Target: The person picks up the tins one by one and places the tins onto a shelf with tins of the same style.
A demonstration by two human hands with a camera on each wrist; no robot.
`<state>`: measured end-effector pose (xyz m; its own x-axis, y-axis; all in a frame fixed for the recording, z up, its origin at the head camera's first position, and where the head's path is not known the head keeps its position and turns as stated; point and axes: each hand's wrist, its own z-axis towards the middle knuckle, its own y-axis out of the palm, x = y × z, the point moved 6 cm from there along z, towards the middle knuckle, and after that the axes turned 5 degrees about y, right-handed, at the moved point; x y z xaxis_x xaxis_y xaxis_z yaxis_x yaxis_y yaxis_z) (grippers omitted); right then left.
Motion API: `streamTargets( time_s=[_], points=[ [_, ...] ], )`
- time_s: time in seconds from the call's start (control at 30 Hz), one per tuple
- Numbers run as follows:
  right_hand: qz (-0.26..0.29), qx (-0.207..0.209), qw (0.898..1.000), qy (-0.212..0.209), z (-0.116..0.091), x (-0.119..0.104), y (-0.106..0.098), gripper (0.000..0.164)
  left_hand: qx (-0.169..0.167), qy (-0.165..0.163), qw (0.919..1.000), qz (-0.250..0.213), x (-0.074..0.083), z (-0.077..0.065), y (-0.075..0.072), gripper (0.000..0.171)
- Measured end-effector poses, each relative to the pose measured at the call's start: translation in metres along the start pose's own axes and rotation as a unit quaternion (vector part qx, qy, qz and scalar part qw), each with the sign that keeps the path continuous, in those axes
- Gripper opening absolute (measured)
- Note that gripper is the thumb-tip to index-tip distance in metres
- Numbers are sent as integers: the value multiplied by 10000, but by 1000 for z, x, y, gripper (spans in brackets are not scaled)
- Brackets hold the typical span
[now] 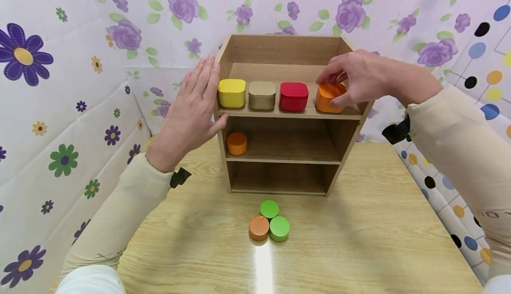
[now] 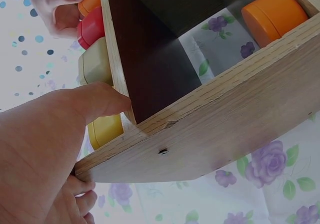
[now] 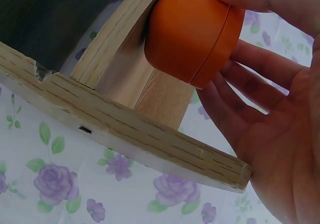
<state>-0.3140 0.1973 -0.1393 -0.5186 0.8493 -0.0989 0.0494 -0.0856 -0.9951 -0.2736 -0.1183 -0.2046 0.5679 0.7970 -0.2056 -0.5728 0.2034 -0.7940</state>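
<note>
My right hand point(image 1: 361, 74) pinches an orange rounded-square box point(image 1: 330, 95) between thumb and fingers, at the right end of the wooden shelf unit's point(image 1: 293, 113) top level. In the right wrist view, that orange box point(image 3: 192, 34) sits by the shelf edge, with the thumb on its lid. My left hand point(image 1: 191, 103) rests along the unit's left side, fingers straight and thumb at the front edge. Beside it on the top level stand a yellow box point(image 1: 232, 93), then a beige box point(image 1: 261, 96) and a red box point(image 1: 293, 96).
A round orange container point(image 1: 237, 143) stands at the left of the middle level. In front of the unit, two green round containers point(image 1: 279, 229) and an orange-brown one point(image 1: 259, 228) sit together on the wooden table point(image 1: 359, 249). Flowered cloth point(image 1: 159, 32) hangs behind.
</note>
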Motion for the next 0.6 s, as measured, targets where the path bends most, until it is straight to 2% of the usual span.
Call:
streamTargets(
  time_s=[0.37,0.47,0.6],
  points=[
    [-34,-167,9997,195,-2,1,-2,60,108,53,9999,26,0,1,0,104],
    [-73,-16,9997,247,-9,1,-10,63,126,93,9999,56,0,1,-1,103],
    [-114,409,9990,137,-22,-1,-22,66,121,131,9998,101,0,2,-1,105]
  ],
)
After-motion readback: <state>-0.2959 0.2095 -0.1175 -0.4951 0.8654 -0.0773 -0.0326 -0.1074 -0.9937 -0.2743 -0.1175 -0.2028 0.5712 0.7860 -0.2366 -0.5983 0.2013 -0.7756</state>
